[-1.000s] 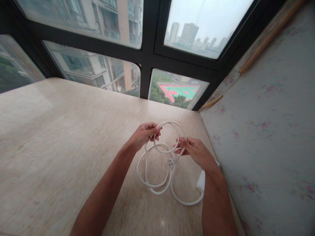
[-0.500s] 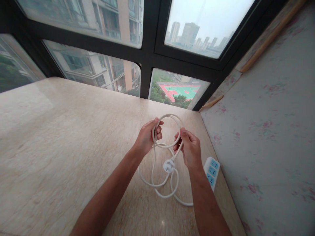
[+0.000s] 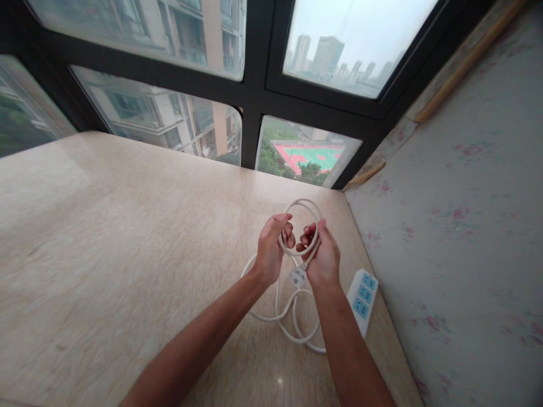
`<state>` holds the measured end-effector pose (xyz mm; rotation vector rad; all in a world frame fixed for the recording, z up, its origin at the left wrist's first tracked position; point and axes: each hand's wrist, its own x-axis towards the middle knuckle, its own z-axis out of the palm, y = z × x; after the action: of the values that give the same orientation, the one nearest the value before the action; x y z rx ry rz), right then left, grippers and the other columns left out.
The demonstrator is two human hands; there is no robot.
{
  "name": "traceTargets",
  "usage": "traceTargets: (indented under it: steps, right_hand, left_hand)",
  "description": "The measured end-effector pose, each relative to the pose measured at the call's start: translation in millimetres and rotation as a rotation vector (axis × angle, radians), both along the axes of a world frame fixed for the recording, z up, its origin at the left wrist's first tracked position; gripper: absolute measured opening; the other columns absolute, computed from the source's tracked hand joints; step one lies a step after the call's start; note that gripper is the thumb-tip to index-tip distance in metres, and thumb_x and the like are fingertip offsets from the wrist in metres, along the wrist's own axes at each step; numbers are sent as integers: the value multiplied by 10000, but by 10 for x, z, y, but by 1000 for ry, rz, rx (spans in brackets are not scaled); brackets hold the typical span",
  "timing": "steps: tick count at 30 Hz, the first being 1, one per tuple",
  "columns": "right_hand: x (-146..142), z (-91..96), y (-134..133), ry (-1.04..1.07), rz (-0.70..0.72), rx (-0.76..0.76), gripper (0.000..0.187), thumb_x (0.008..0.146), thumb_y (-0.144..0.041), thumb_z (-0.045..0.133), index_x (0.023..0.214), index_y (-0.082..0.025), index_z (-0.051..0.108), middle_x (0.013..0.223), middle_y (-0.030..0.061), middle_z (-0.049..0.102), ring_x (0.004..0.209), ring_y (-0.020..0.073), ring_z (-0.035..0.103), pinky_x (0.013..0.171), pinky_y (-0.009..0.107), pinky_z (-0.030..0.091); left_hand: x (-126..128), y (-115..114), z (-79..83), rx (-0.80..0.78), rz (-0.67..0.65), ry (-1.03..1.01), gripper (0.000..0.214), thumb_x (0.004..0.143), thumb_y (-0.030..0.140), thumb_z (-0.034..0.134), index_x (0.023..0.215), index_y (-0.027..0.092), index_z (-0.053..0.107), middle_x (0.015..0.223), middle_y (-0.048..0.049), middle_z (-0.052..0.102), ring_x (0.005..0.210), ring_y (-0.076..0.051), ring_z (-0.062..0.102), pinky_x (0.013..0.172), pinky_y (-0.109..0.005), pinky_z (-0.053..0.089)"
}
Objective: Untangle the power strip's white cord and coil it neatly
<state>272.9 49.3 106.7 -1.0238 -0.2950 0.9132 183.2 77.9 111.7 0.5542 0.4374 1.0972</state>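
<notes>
Between my hands a white power cord point(image 3: 303, 202) is wound into a small round coil. My left hand point(image 3: 271, 246) grips the coil's left side, fingers curled round it. On the opposite side my right hand point(image 3: 324, 254) pinches the coil between thumb and fingers. The white plug point(image 3: 297, 277) hangs just below my right hand, its pins facing me. More of the cord lies in loose loops on the stone ledge under my hands. A white power strip point(image 3: 363, 297) with blue sockets rests right of my right forearm, which hides part of the cord near it.
The pale marble ledge point(image 3: 127, 254) stretches far to the left. Dark window frames point(image 3: 253, 124) border its back edge. A wall with flowered paper point(image 3: 445, 254) rises close on the right, just beyond the power strip.
My left hand has moved right, closer to my right hand, and the held coil has shifted right with it. The plug now hangs slightly higher and nearer my right wrist.
</notes>
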Motion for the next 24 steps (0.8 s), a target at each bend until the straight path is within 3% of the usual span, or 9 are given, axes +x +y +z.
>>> traceTargets:
  steps: [4,9,12,15,19,24]
  right_hand:
    - [53,-27,19,-71,-14,-17,390,653,-521,768,773,-164,669,648,-41,557,494,63,479,416,182,365]
    - [83,-40,14,-98,-27,-13,342,720,-493,733,870,-187,711,818,10,656,628,95,560,494,193,428]
    - [105,-18,-10,-27,17,21,270,772,-452,711,907,-219,708,952,21,696,787,127,630,633,236,519]
    - [137,10,-25,89,109,30,217,811,-434,692,899,-236,699,929,11,717,867,154,667,769,327,558]
    - [145,-5,-6,230,154,37,162,860,-393,653,862,-235,688,868,9,733,836,162,694,792,377,567]
    - [126,-134,17,307,90,112,154,881,-356,633,815,-226,681,664,-32,674,613,106,642,692,280,557]
  left_hand:
    - [-42,49,11,60,-33,39,329,736,348,737,920,149,549,658,59,492,489,-71,505,499,-207,366]
    - [-86,135,8,-21,-142,3,282,814,389,633,936,148,555,637,55,486,448,-105,534,470,-241,405]
    - [-100,164,19,-86,-163,-6,259,853,404,587,894,150,554,598,63,453,408,-81,470,451,-228,374]
    - [-98,164,26,-112,-106,2,253,847,393,608,872,147,556,589,74,420,384,-38,367,432,-201,303]
    - [-71,120,18,-92,-69,-13,279,796,398,663,865,153,550,597,83,392,402,-25,316,434,-191,262]
    - [-27,29,0,-28,-108,-34,309,751,412,690,847,172,523,620,75,423,434,-37,351,457,-198,297]
